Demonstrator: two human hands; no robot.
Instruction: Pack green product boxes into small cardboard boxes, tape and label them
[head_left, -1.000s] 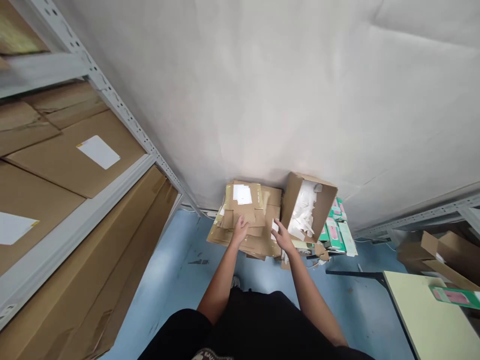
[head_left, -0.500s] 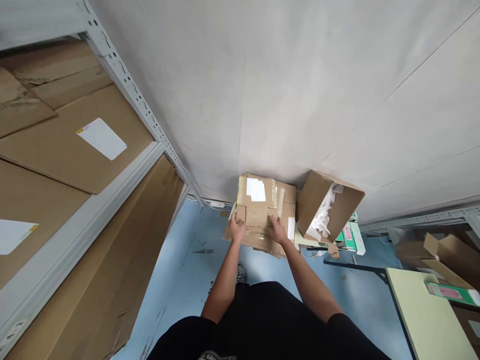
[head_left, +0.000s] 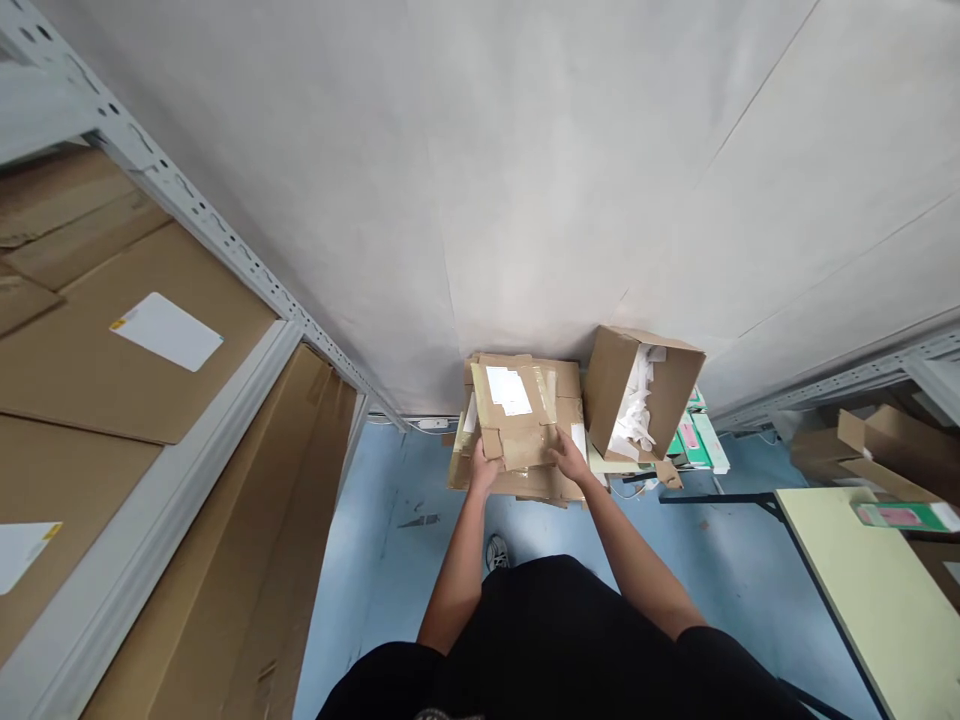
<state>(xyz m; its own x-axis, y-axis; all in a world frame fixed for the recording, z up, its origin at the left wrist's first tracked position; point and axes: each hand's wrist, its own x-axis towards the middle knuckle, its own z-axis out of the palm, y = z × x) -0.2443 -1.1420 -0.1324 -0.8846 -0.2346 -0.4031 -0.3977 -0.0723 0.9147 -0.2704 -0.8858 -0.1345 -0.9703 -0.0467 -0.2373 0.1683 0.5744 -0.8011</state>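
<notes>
A flattened cardboard box (head_left: 517, 425) with a white label (head_left: 508, 390) and strips of clear tape lies tilted over a stack of other flattened cardboard (head_left: 566, 385). My left hand (head_left: 484, 470) grips its near left corner, the fingers partly hidden beneath it. On the near right edge, my right hand (head_left: 570, 458) is closed on the same piece. Just right of the stack stands an open cardboard box (head_left: 611, 390) holding crumpled white paper (head_left: 637, 410).
Shelving (head_left: 195, 200) with large cartons (head_left: 150, 330) runs along the left. Green and white boxes (head_left: 694, 440) lie beyond the open box. At right are a pale table (head_left: 847, 590) and more open cartons (head_left: 885, 440). A grey wall (head_left: 525, 200) rises behind the stack.
The flattened box has turned slightly and come up off the stack at its near edge, both hands moving with it. The camera view has shifted and rotated a little.
</notes>
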